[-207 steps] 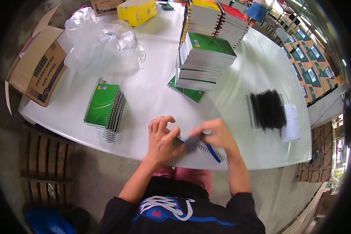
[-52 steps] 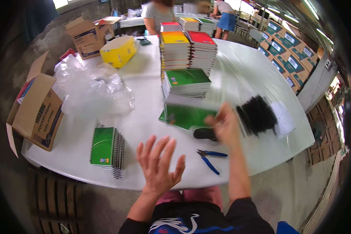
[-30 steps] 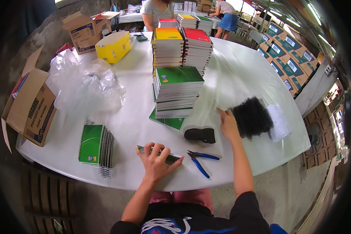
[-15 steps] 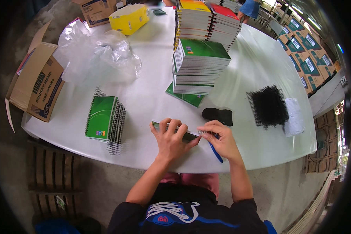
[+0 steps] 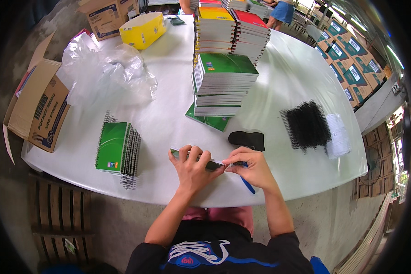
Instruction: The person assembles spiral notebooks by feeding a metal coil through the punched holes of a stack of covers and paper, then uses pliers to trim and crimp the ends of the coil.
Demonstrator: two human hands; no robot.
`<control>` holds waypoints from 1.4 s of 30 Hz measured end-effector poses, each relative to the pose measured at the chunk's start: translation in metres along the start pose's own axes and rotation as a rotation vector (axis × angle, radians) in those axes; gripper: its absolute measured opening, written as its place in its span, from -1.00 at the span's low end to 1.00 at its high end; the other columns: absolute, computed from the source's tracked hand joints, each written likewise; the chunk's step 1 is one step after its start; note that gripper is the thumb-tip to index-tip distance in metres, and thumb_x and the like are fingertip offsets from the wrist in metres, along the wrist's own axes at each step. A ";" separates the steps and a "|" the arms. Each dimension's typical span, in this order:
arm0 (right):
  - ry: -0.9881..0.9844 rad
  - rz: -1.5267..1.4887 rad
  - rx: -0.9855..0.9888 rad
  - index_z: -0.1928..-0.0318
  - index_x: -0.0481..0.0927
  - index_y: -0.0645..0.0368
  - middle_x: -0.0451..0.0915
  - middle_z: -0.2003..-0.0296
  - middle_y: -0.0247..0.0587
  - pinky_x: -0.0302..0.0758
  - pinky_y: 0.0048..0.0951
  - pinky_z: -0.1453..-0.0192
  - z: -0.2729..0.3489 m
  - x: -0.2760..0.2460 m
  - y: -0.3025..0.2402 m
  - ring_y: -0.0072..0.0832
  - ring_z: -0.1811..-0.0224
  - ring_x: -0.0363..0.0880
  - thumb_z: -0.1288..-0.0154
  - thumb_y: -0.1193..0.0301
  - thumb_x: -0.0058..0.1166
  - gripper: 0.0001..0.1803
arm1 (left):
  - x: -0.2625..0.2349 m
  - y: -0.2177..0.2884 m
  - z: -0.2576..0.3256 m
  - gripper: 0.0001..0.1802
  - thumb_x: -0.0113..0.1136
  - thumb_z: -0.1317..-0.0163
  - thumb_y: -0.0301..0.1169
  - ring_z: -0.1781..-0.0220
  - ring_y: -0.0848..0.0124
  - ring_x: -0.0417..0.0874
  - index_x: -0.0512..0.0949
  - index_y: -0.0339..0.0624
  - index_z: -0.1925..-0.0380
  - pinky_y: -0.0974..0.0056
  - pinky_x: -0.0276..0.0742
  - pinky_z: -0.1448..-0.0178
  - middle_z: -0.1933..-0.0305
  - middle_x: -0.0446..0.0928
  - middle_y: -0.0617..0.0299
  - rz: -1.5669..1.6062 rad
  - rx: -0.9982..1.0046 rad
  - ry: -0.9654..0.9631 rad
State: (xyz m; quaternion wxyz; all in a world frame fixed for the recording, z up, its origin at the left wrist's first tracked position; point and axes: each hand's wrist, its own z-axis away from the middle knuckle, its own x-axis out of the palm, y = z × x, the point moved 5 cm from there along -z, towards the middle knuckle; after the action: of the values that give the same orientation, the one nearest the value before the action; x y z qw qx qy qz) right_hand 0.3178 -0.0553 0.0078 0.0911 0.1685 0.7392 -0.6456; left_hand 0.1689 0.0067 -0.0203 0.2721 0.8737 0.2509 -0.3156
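My left hand (image 5: pixel 194 168) grips a thin green notebook (image 5: pixel 177 153) held on edge at the near rim of the white table (image 5: pixel 169 114). My right hand (image 5: pixel 253 170) pinches the notebook's right end, where a black wire spiral seems to sit; this is too small to tell. Blue-handled pliers (image 5: pixel 248 185) lie under my right hand. Beyond my hands rests a black object (image 5: pixel 247 139). A pile of black wire spirals (image 5: pixel 306 124) lies to the right. A stack of bound green notebooks (image 5: pixel 118 148) stands to the left.
A tall stack of green-covered notebooks (image 5: pixel 223 82) rises mid-table, with yellow and red stacks (image 5: pixel 233 27) behind. Crumpled clear plastic (image 5: pixel 105 73) and a yellow box (image 5: pixel 142 29) lie far left. An open cardboard box (image 5: pixel 36 109) hangs off the left edge. White papers (image 5: pixel 339 135) sit beside the spirals.
My right hand reached to the stack and the spirals, then came back. Both hands now hold a notebook at the table's near edge, as they did half a second ago.
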 end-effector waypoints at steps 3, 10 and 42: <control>-0.100 -0.042 0.130 0.10 0.64 0.20 0.57 0.29 -0.26 0.47 -0.54 0.22 -0.001 0.001 -0.001 -0.58 0.35 0.52 -0.08 0.62 0.23 -0.69 | 0.002 -0.003 0.002 -0.49 0.41 0.31 0.16 0.10 0.30 0.39 0.48 0.07 0.54 -0.23 0.06 -0.06 0.34 0.38 0.37 -0.025 -0.003 0.023; -0.003 0.252 -0.050 0.07 0.56 0.19 0.55 0.30 -0.20 0.47 -0.48 0.29 -0.002 0.001 -0.026 -0.51 0.44 0.49 -0.13 0.51 0.23 -0.69 | -0.005 -0.004 0.000 -0.52 0.39 0.27 0.14 0.13 0.35 0.40 0.46 0.09 0.51 -0.17 0.10 -0.04 0.35 0.37 0.40 -0.089 0.050 -0.043; -0.061 0.167 0.107 0.29 0.70 0.23 0.69 0.36 -0.18 0.55 -0.46 0.13 -0.031 -0.018 0.030 -0.47 0.30 0.65 0.08 0.72 0.13 -0.72 | -0.013 -0.013 -0.007 -0.50 0.38 0.18 0.13 -0.04 0.24 0.35 0.50 -0.02 0.50 -0.17 0.05 -0.21 0.11 0.41 0.30 0.212 0.029 -0.223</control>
State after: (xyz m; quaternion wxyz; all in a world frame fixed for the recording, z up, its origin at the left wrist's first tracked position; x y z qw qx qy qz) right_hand 0.3483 -0.0238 -0.0089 0.1580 0.2146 0.6840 -0.6791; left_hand 0.1547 0.0168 -0.0111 0.3175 0.8587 0.1208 -0.3838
